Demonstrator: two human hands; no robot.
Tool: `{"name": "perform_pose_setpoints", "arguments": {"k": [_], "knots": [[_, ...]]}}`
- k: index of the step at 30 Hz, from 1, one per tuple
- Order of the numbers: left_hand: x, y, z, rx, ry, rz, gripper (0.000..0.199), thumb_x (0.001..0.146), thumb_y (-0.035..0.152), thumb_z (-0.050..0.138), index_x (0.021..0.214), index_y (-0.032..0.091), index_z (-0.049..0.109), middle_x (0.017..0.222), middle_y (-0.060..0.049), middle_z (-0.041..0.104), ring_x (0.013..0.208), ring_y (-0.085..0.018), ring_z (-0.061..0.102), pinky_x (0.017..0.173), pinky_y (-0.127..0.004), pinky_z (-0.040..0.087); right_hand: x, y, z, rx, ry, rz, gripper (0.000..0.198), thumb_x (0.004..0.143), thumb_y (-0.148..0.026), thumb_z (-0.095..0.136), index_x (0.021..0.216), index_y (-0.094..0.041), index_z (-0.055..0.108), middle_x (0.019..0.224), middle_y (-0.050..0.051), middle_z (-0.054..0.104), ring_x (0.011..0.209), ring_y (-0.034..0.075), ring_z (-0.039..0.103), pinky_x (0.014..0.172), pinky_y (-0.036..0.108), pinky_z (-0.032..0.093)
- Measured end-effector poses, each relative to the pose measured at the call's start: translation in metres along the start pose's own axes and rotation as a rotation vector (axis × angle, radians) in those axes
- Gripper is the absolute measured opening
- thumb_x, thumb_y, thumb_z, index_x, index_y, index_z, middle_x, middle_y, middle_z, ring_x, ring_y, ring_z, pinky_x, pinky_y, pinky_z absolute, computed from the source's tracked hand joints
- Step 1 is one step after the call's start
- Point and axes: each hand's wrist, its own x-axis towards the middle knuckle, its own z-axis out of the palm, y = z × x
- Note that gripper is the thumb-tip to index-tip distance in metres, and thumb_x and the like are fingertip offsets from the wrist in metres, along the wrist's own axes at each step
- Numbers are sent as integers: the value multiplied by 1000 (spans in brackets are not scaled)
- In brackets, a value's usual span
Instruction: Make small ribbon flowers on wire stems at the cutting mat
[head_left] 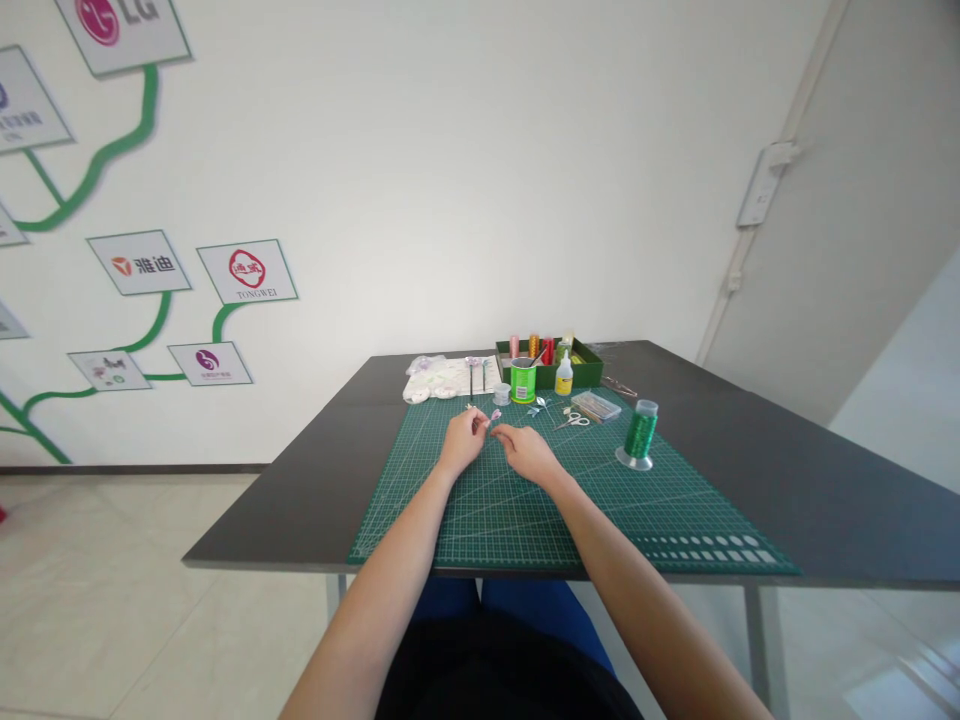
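left hand point(466, 437), pinched closed, holds pink piece point(496, 415)

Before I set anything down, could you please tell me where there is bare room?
Bare mat lies between the green spool and the mat's near edge; bare black tabletop flanks the mat left and right. Beyond the right hand it is crowded: scissors, clear case, glue bottle, green can.
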Motion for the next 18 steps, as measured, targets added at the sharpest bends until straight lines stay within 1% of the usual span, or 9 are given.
{"name": "perform_pose_setpoints", "arguments": {"k": [7,12,18], "knots": [[1,3,-2,52,-10,3,10,88,12,58,82,18,64,75,-1,67,68,-15,59,66,-25,41,-1,-3,-4,-25,-16,16,38,104,-24,37,129,-23,66,115,9,76,104,22,71,89,29,46],[0,11,-5,195,-29,44,10,90,13,57,86,19,64,84,-3,70,77,-17,63,72,-27,43,-1,-5,-6,-64,-24,25,38,104,-24,37,127,-23,66,114,9,76,102,25,71,87,31,46],[-3,20,-10,368,-54,50,12,90,13,55,89,21,64,89,-4,71,85,-20,65,75,-29,45,-1,-6,-6,-90,-38,22,39,104,-24,36,130,-24,65,112,10,77,100,23,72,86,30,46]]}}
